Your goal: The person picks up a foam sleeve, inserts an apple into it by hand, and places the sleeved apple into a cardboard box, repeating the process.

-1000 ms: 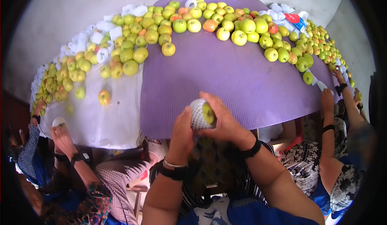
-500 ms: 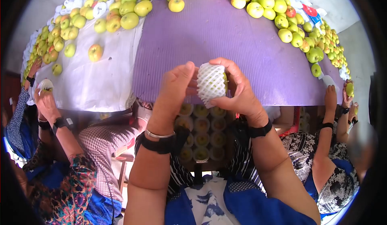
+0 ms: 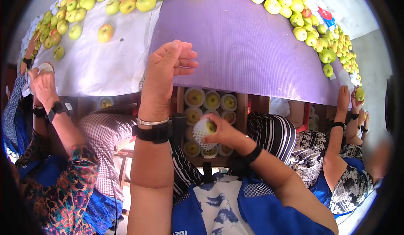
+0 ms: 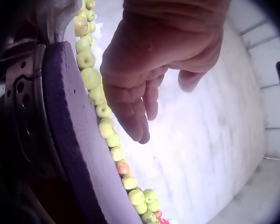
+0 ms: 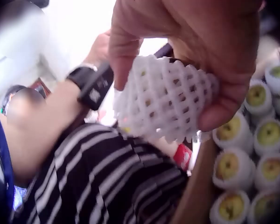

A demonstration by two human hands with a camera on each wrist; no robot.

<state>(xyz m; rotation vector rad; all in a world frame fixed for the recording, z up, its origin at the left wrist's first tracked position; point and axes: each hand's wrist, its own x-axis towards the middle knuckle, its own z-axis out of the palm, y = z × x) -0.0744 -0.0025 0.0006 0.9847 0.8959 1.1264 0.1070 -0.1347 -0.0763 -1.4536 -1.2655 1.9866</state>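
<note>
My right hand (image 3: pixel 227 133) grips an apple in a white foam net (image 3: pixel 204 130) above a box of netted apples (image 3: pixel 212 100). In the right wrist view the fingers and thumb of the hand (image 5: pixel 210 60) curl round the netted apple (image 5: pixel 161 100), with rows of netted apples (image 5: pixel 269 135) at the right. Empty, my left hand (image 3: pixel 166 73) hangs over the near edge of the purple ribbed mat (image 3: pixel 227 45), its fingers loosely extended. The left wrist view shows the same hand (image 4: pixel 154 60) touching nothing, beside a line of bare apples (image 4: pixel 90 78).
Bare apples (image 3: pixel 146 3) lie along the far side of the table, with a single apple (image 3: pixel 105 33) on the white sheet (image 3: pixel 94 70). A person at the left holds a netted apple (image 3: pixel 45 68). Other people sit at the right, one holding a green apple (image 3: pixel 360 94).
Both hands held the netted apple near the mat's edge earlier. The left has let go and stays near the mat; the right has carried the apple down over the box, more of which shows.
</note>
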